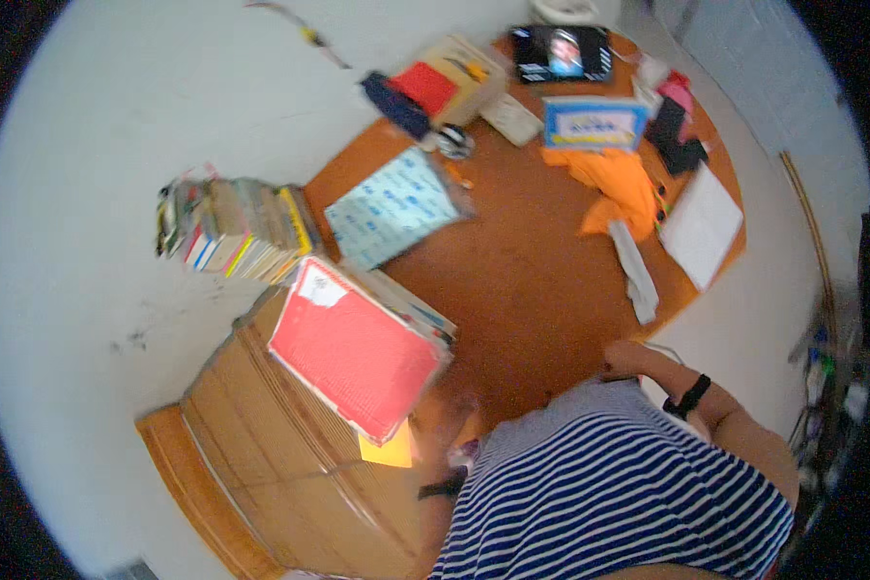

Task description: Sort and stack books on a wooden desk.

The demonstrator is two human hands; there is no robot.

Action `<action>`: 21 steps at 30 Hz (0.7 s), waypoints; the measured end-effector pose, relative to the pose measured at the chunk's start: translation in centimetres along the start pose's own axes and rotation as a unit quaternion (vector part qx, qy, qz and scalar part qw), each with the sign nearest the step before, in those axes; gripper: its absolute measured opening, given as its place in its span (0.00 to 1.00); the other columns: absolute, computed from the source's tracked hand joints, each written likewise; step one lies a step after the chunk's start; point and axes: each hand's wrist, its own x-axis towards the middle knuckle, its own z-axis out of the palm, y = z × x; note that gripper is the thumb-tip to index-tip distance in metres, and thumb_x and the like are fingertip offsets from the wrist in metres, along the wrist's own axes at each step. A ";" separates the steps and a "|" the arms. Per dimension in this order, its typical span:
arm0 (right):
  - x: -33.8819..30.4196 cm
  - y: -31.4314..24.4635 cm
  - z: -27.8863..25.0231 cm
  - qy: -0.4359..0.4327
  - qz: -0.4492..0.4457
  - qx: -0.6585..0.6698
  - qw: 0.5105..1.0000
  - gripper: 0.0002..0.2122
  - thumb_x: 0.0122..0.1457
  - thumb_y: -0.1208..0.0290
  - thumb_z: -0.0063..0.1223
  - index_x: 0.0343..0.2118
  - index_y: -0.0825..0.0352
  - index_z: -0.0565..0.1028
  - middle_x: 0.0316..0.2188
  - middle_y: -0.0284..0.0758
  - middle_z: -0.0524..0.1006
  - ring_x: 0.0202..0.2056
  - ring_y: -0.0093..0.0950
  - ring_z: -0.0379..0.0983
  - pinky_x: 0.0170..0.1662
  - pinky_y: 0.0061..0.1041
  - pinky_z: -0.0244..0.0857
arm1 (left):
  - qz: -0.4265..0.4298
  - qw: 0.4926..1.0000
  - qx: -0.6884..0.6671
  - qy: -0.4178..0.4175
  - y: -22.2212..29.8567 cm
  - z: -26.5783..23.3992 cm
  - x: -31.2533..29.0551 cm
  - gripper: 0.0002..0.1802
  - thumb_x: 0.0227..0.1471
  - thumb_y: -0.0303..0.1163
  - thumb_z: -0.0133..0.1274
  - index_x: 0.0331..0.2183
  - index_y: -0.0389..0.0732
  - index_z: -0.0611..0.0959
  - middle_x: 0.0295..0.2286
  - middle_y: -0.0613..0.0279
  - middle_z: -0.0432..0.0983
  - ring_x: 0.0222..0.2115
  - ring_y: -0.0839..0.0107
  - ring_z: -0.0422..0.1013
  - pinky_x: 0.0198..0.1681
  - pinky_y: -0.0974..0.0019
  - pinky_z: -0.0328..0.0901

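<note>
My left hand (451, 418) is low beside a stack of books topped by a red book (358, 348). Motion smears its fingers, so their grip cannot be told. A yellow sheet (387, 447) sticks out under the red book, near that hand. At the table's near edge, against my striped shirt, is my right hand (630, 358). Its fingers look curled in, and what they may hold is hidden. A dark band circles each wrist. The brown table (522, 290) spreads out in front of both hands.
A light blue patterned packet (396, 208) lies on the table's left, near a row of books (246, 222). Orange cloth (623, 188), a grey strip (633, 271) and a white sheet (703, 227) are at right. Farther back are a phone-like screen (541, 63) and a box (464, 77).
</note>
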 end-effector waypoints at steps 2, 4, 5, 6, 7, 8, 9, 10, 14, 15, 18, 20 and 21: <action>-0.7 3.4 8.7 -0.073 0.094 0.023 0.993 0.11 0.47 0.67 0.49 0.30 0.66 0.78 0.30 0.44 0.77 0.33 0.42 0.74 0.34 0.39 0.68 | -0.014 0.998 0.036 -0.049 -1.9 0.8 0.0 0.20 0.50 0.41 0.45 0.41 0.38 0.75 0.41 0.52 0.71 0.40 0.59 0.70 0.42 0.58 0.66; -3.9 2.2 6.0 -0.118 0.176 0.077 0.974 0.12 0.45 0.69 0.51 0.33 0.64 0.78 0.34 0.42 0.77 0.37 0.39 0.75 0.36 0.39 0.68 | -0.041 0.993 0.073 -0.082 -4.5 1.0 -0.5 0.19 0.50 0.40 0.45 0.41 0.38 0.74 0.41 0.52 0.71 0.40 0.58 0.70 0.42 0.57 0.66; -3.0 5.8 12.7 -0.140 0.177 0.056 0.973 0.12 0.46 0.66 0.52 0.34 0.63 0.78 0.35 0.40 0.77 0.38 0.38 0.74 0.36 0.38 0.68 | -0.050 0.988 0.096 -0.111 -5.4 1.2 -0.5 0.19 0.50 0.40 0.45 0.41 0.38 0.74 0.41 0.52 0.71 0.40 0.58 0.70 0.42 0.57 0.66; -3.8 5.2 12.7 -0.131 0.265 0.106 0.949 0.13 0.48 0.63 0.51 0.36 0.62 0.78 0.36 0.38 0.77 0.39 0.38 0.74 0.38 0.38 0.68 | -0.063 0.983 0.121 -0.126 -6.8 1.1 -0.7 0.19 0.50 0.40 0.45 0.41 0.38 0.74 0.41 0.52 0.71 0.40 0.58 0.70 0.42 0.57 0.66; -4.6 5.0 12.2 -0.151 0.296 0.161 0.929 0.16 0.51 0.60 0.48 0.40 0.63 0.76 0.38 0.40 0.76 0.41 0.38 0.73 0.41 0.38 0.67 | -0.076 0.976 0.144 -0.141 -8.2 0.8 -0.8 0.19 0.50 0.40 0.45 0.41 0.38 0.74 0.41 0.51 0.71 0.40 0.57 0.70 0.42 0.57 0.66; -5.1 4.8 13.9 -0.156 0.299 0.176 0.925 0.16 0.51 0.60 0.48 0.40 0.63 0.76 0.38 0.40 0.76 0.41 0.38 0.73 0.41 0.38 0.67 | -0.088 0.970 0.167 -0.152 -9.4 0.5 -1.0 0.19 0.50 0.40 0.44 0.41 0.38 0.74 0.41 0.51 0.71 0.40 0.57 0.70 0.42 0.57 0.66; -5.1 4.5 15.7 -0.131 0.325 0.200 0.915 0.17 0.51 0.59 0.48 0.41 0.63 0.75 0.38 0.40 0.76 0.41 0.38 0.73 0.41 0.37 0.67 | -0.100 0.963 0.190 -0.162 -10.6 0.1 -1.2 0.19 0.50 0.40 0.44 0.41 0.38 0.74 0.41 0.51 0.71 0.40 0.57 0.70 0.42 0.57 0.66; -5.0 4.4 17.8 -0.105 0.351 0.221 0.904 0.18 0.51 0.59 0.48 0.42 0.63 0.74 0.38 0.41 0.76 0.41 0.38 0.73 0.42 0.37 0.67 | -0.110 0.956 0.211 -0.173 -11.7 -0.2 -1.4 0.19 0.50 0.40 0.44 0.41 0.38 0.74 0.41 0.51 0.71 0.40 0.57 0.70 0.42 0.57 0.66; -3.6 3.1 24.0 0.008 0.440 0.281 0.853 0.22 0.52 0.58 0.47 0.47 0.63 0.70 0.38 0.42 0.75 0.41 0.39 0.72 0.43 0.37 0.66 | -0.137 0.930 0.280 -0.192 -15.3 -2.4 -2.5 0.19 0.50 0.39 0.44 0.41 0.38 0.74 0.41 0.50 0.71 0.39 0.56 0.70 0.42 0.56 0.66; -3.6 2.7 24.7 0.035 0.400 0.156 0.902 0.25 0.50 0.58 0.47 0.50 0.65 0.65 0.36 0.44 0.76 0.39 0.41 0.73 0.44 0.36 0.66 | -0.144 0.926 0.292 -0.192 -16.0 -3.0 -2.8 0.19 0.50 0.39 0.43 0.41 0.38 0.74 0.41 0.50 0.71 0.39 0.56 0.70 0.42 0.56 0.66; -2.7 2.5 20.2 0.186 0.324 0.305 0.876 0.22 0.50 0.60 0.46 0.47 0.65 0.66 0.33 0.46 0.75 0.36 0.43 0.73 0.42 0.36 0.66 | -0.162 0.914 0.321 -0.188 -18.0 -4.4 -4.1 0.19 0.50 0.39 0.43 0.41 0.38 0.74 0.41 0.50 0.71 0.39 0.55 0.70 0.42 0.56 0.66; 0.3 4.1 22.5 0.397 0.256 0.333 0.816 0.17 0.49 0.61 0.46 0.40 0.66 0.71 0.33 0.47 0.75 0.35 0.42 0.72 0.39 0.37 0.66 | -0.165 0.910 0.332 -0.187 -18.6 -4.8 -4.4 0.19 0.50 0.38 0.43 0.41 0.38 0.74 0.41 0.50 0.71 0.39 0.55 0.70 0.41 0.56 0.66; 1.5 4.5 21.8 0.357 0.254 0.314 0.842 0.17 0.49 0.61 0.46 0.40 0.65 0.71 0.32 0.47 0.75 0.35 0.42 0.72 0.40 0.37 0.66 | -0.167 0.908 0.337 -0.184 -19.0 -4.9 -4.7 0.19 0.50 0.38 0.42 0.41 0.37 0.74 0.41 0.49 0.71 0.39 0.54 0.70 0.41 0.56 0.66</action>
